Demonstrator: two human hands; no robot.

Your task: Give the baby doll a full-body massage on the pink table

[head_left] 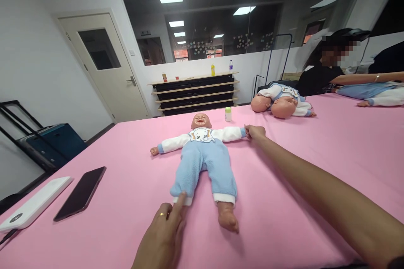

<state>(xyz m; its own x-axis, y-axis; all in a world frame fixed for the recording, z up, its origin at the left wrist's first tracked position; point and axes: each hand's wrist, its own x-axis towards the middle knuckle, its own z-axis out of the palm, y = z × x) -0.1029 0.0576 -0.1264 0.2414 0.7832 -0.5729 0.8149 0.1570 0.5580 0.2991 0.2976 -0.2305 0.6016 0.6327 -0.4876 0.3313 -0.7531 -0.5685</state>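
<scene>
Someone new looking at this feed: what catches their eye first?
Probably the doll in blue and white, lying face up, arms spread, mid-table on the pink cover. Next, the right hand at one doll hand and the left hand over a lower leg. Farther off, right, two more dolls lie together.

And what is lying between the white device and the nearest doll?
Beside the white device lies the phone, then pink cloth up to the doll, as the head view shows.
</scene>
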